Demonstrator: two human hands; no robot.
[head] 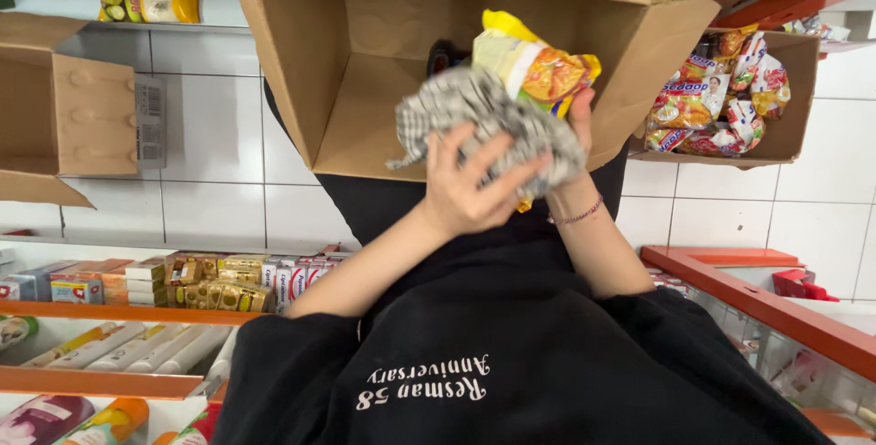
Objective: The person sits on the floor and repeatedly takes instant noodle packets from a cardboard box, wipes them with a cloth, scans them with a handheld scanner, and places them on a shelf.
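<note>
A yellow-orange snack packet (534, 66), seemingly tilted, pressed against a crumpled grey checked cloth (484, 121) above an open box.

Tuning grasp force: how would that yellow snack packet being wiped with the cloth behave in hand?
The yellow packet looks puffy and crinkly, so probably light, yielding and slightly slippery. The left hand presses the checked cloth on it; the right hand backs it, suggesting it would otherwise shift.

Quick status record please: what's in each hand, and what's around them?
left hand: fingers spread over a grey checked cloth, pressing it on the packet
right hand: mostly hidden, holds a yellow snack packet
behind hands: open cardboard box, tipped on its side
right: smaller box of packets
lower left: shelves of small cartons
</note>
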